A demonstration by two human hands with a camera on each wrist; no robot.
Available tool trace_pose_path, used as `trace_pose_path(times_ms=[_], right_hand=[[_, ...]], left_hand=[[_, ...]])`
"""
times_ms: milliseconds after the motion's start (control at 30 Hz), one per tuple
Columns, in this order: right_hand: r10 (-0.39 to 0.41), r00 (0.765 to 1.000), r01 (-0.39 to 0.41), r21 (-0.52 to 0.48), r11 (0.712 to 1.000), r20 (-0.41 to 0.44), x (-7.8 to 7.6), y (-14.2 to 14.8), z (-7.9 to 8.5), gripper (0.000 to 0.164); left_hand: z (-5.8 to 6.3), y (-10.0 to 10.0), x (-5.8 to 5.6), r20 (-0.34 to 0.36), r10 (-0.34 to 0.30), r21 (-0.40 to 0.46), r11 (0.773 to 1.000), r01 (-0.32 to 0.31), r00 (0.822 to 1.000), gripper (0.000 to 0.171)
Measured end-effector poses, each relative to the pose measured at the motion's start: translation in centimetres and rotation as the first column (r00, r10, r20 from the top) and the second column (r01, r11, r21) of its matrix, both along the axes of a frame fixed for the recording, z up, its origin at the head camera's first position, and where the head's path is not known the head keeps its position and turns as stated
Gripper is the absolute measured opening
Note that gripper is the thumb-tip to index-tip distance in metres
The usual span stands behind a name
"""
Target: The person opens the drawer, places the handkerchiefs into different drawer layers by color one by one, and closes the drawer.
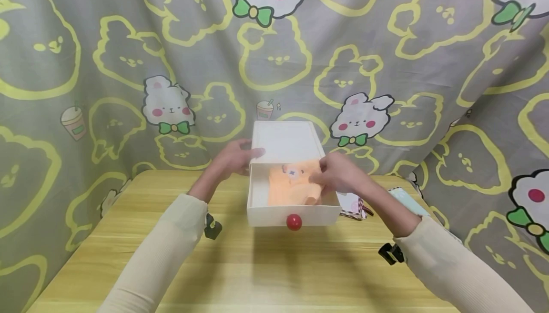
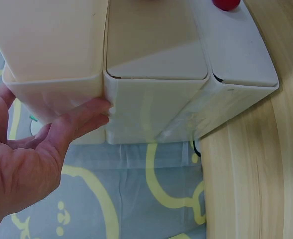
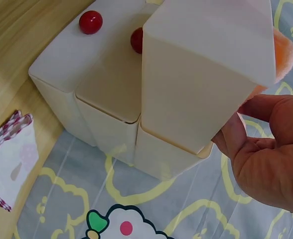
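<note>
A white drawer unit (image 1: 287, 139) stands on the table with its top drawer (image 1: 274, 215) pulled out toward me, a red round knob (image 1: 293, 222) on its front. Inside lies a small orange towel (image 1: 293, 184) with an animal face on it. My right hand (image 1: 343, 172) pinches the towel at its right side; a fuzzy edge of it shows past the drawer in the right wrist view. At the unit's upper left my left hand (image 1: 236, 156) rests, one digit over the top. In the left wrist view its straight fingers (image 2: 84, 117) press the side wall.
More drawers of the unit (image 2: 156, 109) sit shut below, with red knobs (image 3: 90, 22). Folded cloths with checked trim (image 1: 351, 206) lie right of the unit, and a light blue folded item (image 1: 407, 201) farther right. A patterned curtain (image 1: 206, 65) hangs behind the table (image 1: 274, 275).
</note>
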State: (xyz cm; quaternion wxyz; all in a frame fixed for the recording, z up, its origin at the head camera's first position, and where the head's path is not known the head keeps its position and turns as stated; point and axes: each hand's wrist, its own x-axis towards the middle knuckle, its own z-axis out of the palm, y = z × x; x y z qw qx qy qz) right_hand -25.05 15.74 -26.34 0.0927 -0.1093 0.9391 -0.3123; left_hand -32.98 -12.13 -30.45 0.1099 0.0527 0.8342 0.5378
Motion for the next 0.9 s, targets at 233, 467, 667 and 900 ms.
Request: trace_pose_path(times_ms=[233, 467, 667, 900], right_hand=[[0.078, 0.979, -0.058, -0.105, 0.993, 0.189, 0.4, 0.7, 0.5, 0.053], [0.089, 0.961, -0.067, -0.092, 0.993, 0.262, 1.1, 0.5, 1.0, 0.061], [0.071, 0.969, -0.048, -0.103, 0.994, 0.236, 1.2, -0.1, 0.4, 0.053], [0.066, 0.978, -0.056, -0.057, 0.997, 0.196, 1.0, -1.2, -0.2, 0.045]], left_hand=[[-0.1, 0.1, -0.1, -0.004, -0.007, 0.009, 1.0, 0.008, 1.0, 0.087], [0.0, 0.0, 0.0, -0.012, -0.004, -0.002, 1.0, 0.003, 1.0, 0.087], [0.0, 0.0, 0.0, -0.007, -0.005, -0.002, 1.0, 0.005, 1.0, 0.088], [0.0, -0.1, 0.0, -0.011, -0.005, -0.011, 1.0, 0.005, 1.0, 0.089]])
